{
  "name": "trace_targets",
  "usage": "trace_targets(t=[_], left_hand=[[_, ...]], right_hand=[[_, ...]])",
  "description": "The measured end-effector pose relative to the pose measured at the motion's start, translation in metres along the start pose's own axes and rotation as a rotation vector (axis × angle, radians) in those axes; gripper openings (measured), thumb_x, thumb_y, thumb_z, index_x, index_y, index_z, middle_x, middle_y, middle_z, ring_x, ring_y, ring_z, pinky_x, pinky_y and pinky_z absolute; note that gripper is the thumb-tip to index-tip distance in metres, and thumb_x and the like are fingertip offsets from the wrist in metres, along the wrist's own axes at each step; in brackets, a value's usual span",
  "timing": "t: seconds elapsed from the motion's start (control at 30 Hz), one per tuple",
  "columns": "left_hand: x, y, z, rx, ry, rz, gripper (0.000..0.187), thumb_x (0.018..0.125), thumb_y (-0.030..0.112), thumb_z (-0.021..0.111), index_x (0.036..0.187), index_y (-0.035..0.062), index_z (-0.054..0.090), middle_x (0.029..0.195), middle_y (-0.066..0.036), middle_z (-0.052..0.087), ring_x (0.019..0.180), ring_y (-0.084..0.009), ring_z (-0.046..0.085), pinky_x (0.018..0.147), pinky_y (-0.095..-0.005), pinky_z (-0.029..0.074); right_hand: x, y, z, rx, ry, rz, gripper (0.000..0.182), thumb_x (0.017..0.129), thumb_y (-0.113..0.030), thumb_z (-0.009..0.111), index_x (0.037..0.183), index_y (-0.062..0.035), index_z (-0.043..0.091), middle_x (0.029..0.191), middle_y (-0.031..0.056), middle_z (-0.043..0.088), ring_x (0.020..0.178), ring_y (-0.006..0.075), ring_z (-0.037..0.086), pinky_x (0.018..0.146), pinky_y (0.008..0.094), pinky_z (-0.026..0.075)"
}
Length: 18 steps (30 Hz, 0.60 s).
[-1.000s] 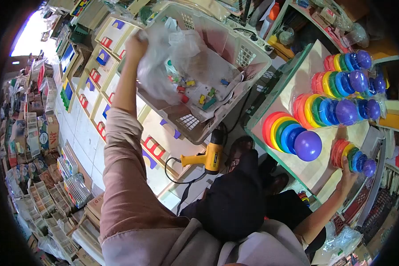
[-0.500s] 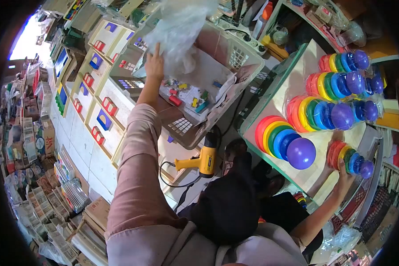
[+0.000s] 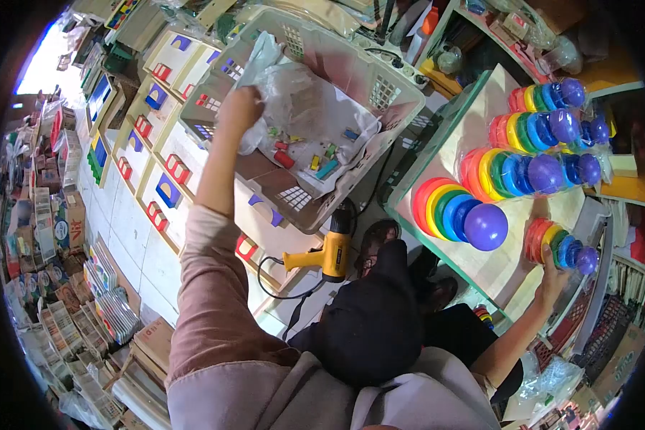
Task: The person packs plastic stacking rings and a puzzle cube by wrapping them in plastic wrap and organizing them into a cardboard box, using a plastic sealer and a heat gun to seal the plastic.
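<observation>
My left hand (image 3: 241,109) is closed at the left side of the grey crate (image 3: 307,211), its fingers on the edge of a clear plastic bag (image 3: 290,89). The bag lies crumpled in the crate over white paper, beside small coloured wooden blocks (image 3: 315,163). On the table (image 3: 527,222) at the right, my right hand (image 3: 550,278) holds a small rainbow ring stacker (image 3: 562,245) lying on its side. A larger unwrapped ring stacker (image 3: 459,215) lies just left of it. Several more stackers (image 3: 512,172) in clear wrap are lined up behind.
A yellow heat gun (image 3: 330,254) with a black cord stands below the crate. Wooden trays (image 3: 168,165) with red and blue pieces lie on the floor to the left. Stacked goods (image 3: 57,251) fill the far left. Crowded shelves (image 3: 509,32) stand at the upper right.
The plastic bag has come down from above the crate into it. My left hand has closed and pulled slightly back and left. My right hand stays on the small stacker.
</observation>
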<state>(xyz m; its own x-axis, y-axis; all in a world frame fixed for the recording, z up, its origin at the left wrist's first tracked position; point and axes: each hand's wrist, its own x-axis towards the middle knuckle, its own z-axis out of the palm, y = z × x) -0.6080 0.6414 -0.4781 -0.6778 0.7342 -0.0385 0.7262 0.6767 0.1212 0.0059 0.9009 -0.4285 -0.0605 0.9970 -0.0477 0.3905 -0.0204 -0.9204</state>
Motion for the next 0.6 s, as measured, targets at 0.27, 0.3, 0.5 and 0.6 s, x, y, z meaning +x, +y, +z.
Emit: trace_targets(t=[0.27,0.3,0.5,0.6], left_hand=[[-0.024,0.054,0.211,-0.075,-0.47,0.315,0.048,0.069,0.003,0.06,0.116,0.0094,0.055,0.103,-0.014,0.061,0.089,-0.0346,0.061,0.077,-0.0402,0.049],[-0.032,0.059,0.213,-0.079,-0.467,0.317,0.048,0.069,0.003,0.06,0.116,0.0094,0.055,0.103,-0.014,0.061,0.089,-0.0346,0.061,0.077,-0.0402,0.049],[-0.037,0.059,0.257,0.135,-0.326,0.602,0.075,0.054,0.012,0.076,0.122,0.0089,0.045,0.112,-0.013,0.054,0.094,-0.035,0.057,0.084,-0.0396,0.049],[-0.03,0.057,0.249,0.15,-0.633,0.476,0.063,0.054,0.016,0.075,0.112,0.0057,0.053,0.112,-0.015,0.054,0.099,-0.0351,0.054,0.083,-0.0407,0.048]], right_hand=[[-0.001,-0.002,0.003,0.026,-0.021,-0.031,0.061,0.068,-0.011,0.078,0.12,-0.0022,0.047,0.113,0.0081,0.054,0.103,0.0185,0.052,0.094,0.0319,0.037],[0.0,0.003,0.001,0.012,-0.017,-0.05,0.06,0.07,-0.012,0.077,0.12,-0.0024,0.047,0.113,0.0076,0.054,0.102,0.0181,0.052,0.091,0.0319,0.04],[-0.005,-0.003,-0.001,-0.015,0.019,-0.054,0.059,0.07,-0.012,0.077,0.12,-0.0019,0.047,0.113,0.0079,0.054,0.103,0.0187,0.052,0.092,0.0326,0.04],[-0.001,0.001,0.001,-0.01,0.005,-0.047,0.06,0.069,-0.01,0.077,0.12,-0.0017,0.047,0.113,0.008,0.054,0.103,0.0189,0.052,0.093,0.033,0.039]])
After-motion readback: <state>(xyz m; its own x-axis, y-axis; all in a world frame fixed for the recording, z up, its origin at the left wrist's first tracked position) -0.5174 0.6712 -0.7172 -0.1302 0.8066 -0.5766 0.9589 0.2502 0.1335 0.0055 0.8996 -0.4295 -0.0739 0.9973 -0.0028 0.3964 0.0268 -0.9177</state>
